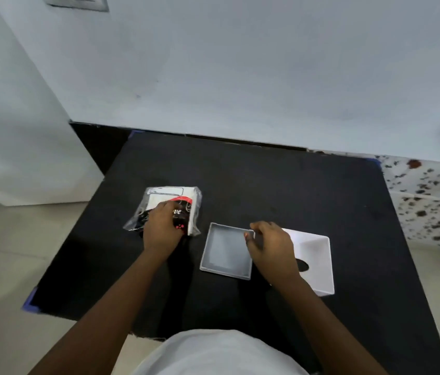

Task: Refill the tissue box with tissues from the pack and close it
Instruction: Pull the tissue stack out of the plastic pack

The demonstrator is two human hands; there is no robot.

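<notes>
Tissues, sealed in a clear plastic pack (pixel 171 209) printed in black, red and white, are seen lying left of centre on the black surface (pixel 267 180) in the head view. The left hand (pixel 162 229) is laid palm-down on the near half of the pack, its fingers (pixel 169 208) spread over the printed wrapper; whether the pack is gripped or only pressed cannot be told. Just to the right of the pack, a shallow grey square base (pixel 226 251) of the tissue box is set flat on the surface, its hollow side up and nothing inside it. The right hand (pixel 270 249) is held over the base's far right corner, with the thumb and fingertips (pixel 248 235) brought close together at the rim; the grip is narrow, but whether the rim is actually pinched cannot be told. Beside the base on the right, partly hidden behind that hand, the white cover (pixel 316 255) of the tissue box is seen lying on the surface, apart from the base, with a dark oval slot showing in one face. A white garment (pixel 219 353) is seen at the bottom edge, and a pale wall (pixel 240 63) stands behind the surface.
</notes>
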